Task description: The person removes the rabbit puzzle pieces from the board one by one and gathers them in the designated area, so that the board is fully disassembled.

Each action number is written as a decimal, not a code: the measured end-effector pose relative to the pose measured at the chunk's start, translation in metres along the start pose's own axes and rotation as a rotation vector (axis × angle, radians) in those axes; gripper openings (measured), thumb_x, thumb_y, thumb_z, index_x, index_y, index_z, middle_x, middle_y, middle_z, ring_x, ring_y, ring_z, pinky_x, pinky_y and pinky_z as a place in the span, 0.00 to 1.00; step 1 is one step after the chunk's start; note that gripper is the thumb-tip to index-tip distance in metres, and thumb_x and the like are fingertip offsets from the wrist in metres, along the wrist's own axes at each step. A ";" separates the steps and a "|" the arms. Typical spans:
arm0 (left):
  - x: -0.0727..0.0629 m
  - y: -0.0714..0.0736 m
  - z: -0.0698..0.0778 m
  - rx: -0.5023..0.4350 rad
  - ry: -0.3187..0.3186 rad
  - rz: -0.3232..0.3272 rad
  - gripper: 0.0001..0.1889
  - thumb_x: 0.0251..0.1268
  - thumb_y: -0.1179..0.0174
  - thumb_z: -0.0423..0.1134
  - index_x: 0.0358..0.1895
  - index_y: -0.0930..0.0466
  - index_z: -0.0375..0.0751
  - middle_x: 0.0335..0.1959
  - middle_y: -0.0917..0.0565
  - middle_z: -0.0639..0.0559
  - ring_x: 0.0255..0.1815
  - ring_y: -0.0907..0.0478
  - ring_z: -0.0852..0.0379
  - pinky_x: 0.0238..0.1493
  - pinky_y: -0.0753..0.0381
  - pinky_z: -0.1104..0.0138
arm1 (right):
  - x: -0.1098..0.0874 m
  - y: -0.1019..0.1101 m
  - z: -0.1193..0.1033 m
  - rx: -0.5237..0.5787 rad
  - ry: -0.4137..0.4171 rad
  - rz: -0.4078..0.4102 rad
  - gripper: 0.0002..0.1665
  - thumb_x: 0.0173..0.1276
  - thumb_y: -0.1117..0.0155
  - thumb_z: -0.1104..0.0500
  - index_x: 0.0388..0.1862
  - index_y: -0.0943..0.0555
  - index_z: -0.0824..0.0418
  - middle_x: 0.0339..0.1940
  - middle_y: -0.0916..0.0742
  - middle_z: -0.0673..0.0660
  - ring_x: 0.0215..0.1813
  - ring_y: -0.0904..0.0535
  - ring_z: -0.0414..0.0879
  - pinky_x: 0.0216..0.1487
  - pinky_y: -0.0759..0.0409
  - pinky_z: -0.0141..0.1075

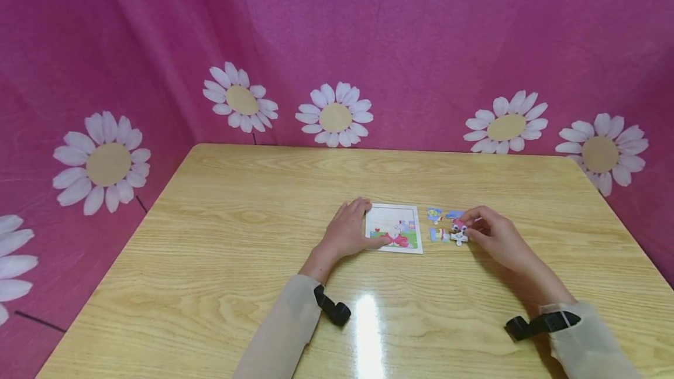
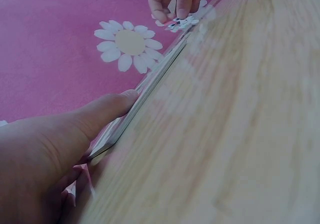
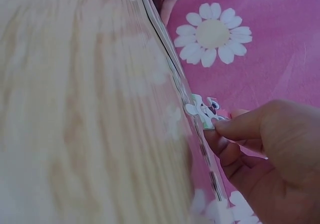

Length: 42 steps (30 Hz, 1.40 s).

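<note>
Pinch grip: right hand (image 1: pixel 497 240) on a puzzle piece (image 1: pixel 458 234), right of centre in the head view, beside loose pieces (image 1: pixel 434 213). Left hand (image 1: pixel 346 231) spread wide near frame centre, thumb on the partly filled puzzle board (image 1: pixel 388 216). Wooden table (image 1: pixel 210 279) below; pink daisy curtain (image 1: pixel 411 28) across the top.

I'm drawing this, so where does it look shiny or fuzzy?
Head view: white glare streak on the table; left wrist view: hazy, the table's grain smeared; right wrist view: grain blurry too, the puzzle piece in the right hand clearer.
</note>
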State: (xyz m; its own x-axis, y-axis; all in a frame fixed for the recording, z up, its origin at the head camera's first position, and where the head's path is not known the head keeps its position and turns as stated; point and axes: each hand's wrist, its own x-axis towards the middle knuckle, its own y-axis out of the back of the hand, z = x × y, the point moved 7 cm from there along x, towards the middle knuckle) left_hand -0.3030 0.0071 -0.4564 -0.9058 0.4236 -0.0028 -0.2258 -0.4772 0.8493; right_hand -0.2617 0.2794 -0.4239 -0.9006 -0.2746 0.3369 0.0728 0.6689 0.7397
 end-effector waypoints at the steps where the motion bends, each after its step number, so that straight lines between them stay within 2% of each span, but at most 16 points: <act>1: 0.000 0.000 0.000 0.001 0.000 0.000 0.48 0.53 0.35 0.66 0.71 0.37 0.41 0.74 0.35 0.51 0.78 0.43 0.55 0.83 0.55 0.60 | -0.001 0.001 0.000 -0.003 -0.004 0.002 0.13 0.60 0.36 0.77 0.42 0.23 0.67 0.37 0.15 0.60 0.37 0.26 0.24 0.36 0.24 0.18; 8: 0.001 -0.001 -0.002 -0.006 0.004 0.002 0.48 0.52 0.35 0.67 0.72 0.37 0.41 0.75 0.36 0.51 0.78 0.43 0.55 0.83 0.55 0.59 | -0.001 0.006 0.001 -0.005 0.001 0.015 0.14 0.58 0.35 0.78 0.41 0.23 0.68 0.34 0.17 0.60 0.34 0.27 0.25 0.32 0.25 0.19; 19: 0.000 -0.001 -0.001 -0.008 -0.004 -0.010 0.48 0.53 0.34 0.65 0.72 0.38 0.41 0.76 0.37 0.51 0.80 0.47 0.55 0.83 0.57 0.61 | -0.004 0.008 0.005 0.012 0.015 0.005 0.13 0.58 0.35 0.78 0.40 0.22 0.68 0.38 0.16 0.63 0.36 0.26 0.24 0.33 0.24 0.19; 23: -0.001 -0.001 -0.001 -0.011 -0.009 -0.008 0.48 0.53 0.34 0.65 0.72 0.38 0.41 0.75 0.36 0.51 0.80 0.46 0.55 0.83 0.56 0.60 | -0.004 0.008 0.007 -0.012 0.001 0.001 0.13 0.59 0.35 0.77 0.41 0.22 0.67 0.36 0.16 0.61 0.35 0.28 0.24 0.32 0.26 0.20; 34: 0.000 -0.001 -0.002 -0.009 -0.014 0.000 0.48 0.53 0.35 0.66 0.72 0.38 0.40 0.75 0.36 0.50 0.80 0.45 0.55 0.83 0.55 0.59 | -0.004 0.003 0.017 -0.060 -0.084 -0.084 0.11 0.63 0.38 0.74 0.44 0.20 0.67 0.37 0.16 0.60 0.36 0.31 0.26 0.35 0.28 0.21; 39: 0.000 -0.001 -0.002 -0.006 -0.007 -0.006 0.48 0.53 0.35 0.66 0.72 0.38 0.41 0.75 0.36 0.52 0.79 0.45 0.56 0.83 0.56 0.61 | -0.003 0.001 0.020 -0.068 -0.104 -0.117 0.11 0.64 0.38 0.74 0.45 0.19 0.67 0.41 0.14 0.62 0.37 0.30 0.25 0.36 0.27 0.21; 42: 0.000 -0.001 -0.001 0.001 -0.005 -0.007 0.48 0.54 0.35 0.67 0.72 0.38 0.41 0.75 0.36 0.52 0.79 0.45 0.56 0.83 0.56 0.61 | -0.002 0.001 0.020 -0.067 -0.086 -0.115 0.11 0.64 0.38 0.73 0.46 0.19 0.67 0.42 0.14 0.63 0.37 0.30 0.25 0.36 0.26 0.21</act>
State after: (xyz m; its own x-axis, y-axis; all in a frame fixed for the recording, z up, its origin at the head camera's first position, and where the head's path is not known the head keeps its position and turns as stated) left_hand -0.3033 0.0063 -0.4577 -0.9024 0.4308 -0.0063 -0.2319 -0.4732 0.8499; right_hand -0.2682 0.2940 -0.4353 -0.9378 -0.2850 0.1984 -0.0076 0.5880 0.8088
